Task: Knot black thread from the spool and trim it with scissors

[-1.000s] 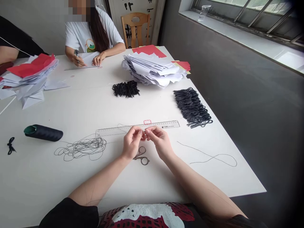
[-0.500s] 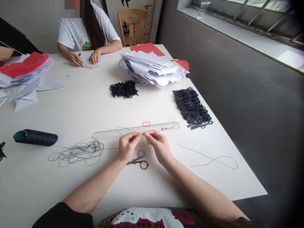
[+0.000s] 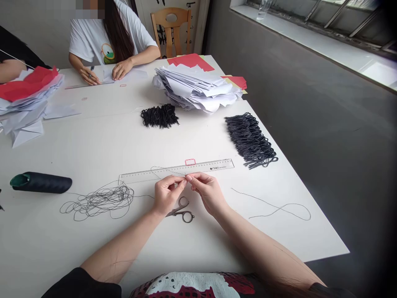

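My left hand [image 3: 168, 194] and my right hand [image 3: 207, 191] meet fingertip to fingertip, both pinching a thin dark thread [image 3: 145, 195]. It trails left from my left hand to a loose tangle of thread [image 3: 99, 202], which leads on to a black thread spool [image 3: 43, 183]. Just beyond my fingers lies a clear ruler [image 3: 204, 165], with a fine loop of thread across it. Small folding scissors [image 3: 182, 212] rest beneath my hands, their blades partly hidden by my left wrist. A cut piece of thread [image 3: 279, 207] lies looped to the right.
Black looped cords form a bundle [image 3: 159, 116] in the middle and a longer row [image 3: 251, 140] at the right edge. A stack of white paper [image 3: 198, 87] stands behind them. Across the table a person [image 3: 114, 45] holds a pen over paper; more papers [image 3: 27, 99] lie left.
The camera view has shifted slightly. My hands stay together in the pinch, with the left fingers turned a little. The person across has moved the writing hand slightly left.
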Available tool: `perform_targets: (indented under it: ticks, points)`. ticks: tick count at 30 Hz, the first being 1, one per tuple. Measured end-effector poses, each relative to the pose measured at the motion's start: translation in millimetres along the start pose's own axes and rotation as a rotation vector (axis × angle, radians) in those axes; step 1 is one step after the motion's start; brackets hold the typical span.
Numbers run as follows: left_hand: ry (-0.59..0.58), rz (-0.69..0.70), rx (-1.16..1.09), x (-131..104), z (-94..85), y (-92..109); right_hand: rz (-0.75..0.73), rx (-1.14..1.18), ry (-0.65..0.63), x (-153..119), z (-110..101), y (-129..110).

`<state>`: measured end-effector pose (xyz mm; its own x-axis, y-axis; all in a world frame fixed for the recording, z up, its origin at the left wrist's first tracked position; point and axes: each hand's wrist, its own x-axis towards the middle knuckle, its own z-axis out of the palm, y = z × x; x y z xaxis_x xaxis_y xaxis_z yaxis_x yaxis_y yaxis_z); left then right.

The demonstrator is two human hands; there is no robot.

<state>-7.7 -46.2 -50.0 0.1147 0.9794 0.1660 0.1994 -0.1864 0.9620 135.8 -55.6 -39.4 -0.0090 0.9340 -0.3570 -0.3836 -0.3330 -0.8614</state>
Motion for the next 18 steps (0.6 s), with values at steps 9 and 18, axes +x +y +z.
perform_targets:
  ticks: [9,18]
  points:
    - [-0.002,0.05,0.021,0.8,-2.5,0.4,0.003,-0.034,0.0,1.2,-2.1,-1.5]
    - [-0.149,-0.289,-0.348,2.3,0.4,3.4,-0.043,-0.068,-0.047,-1.5,-0.3,-1.9]
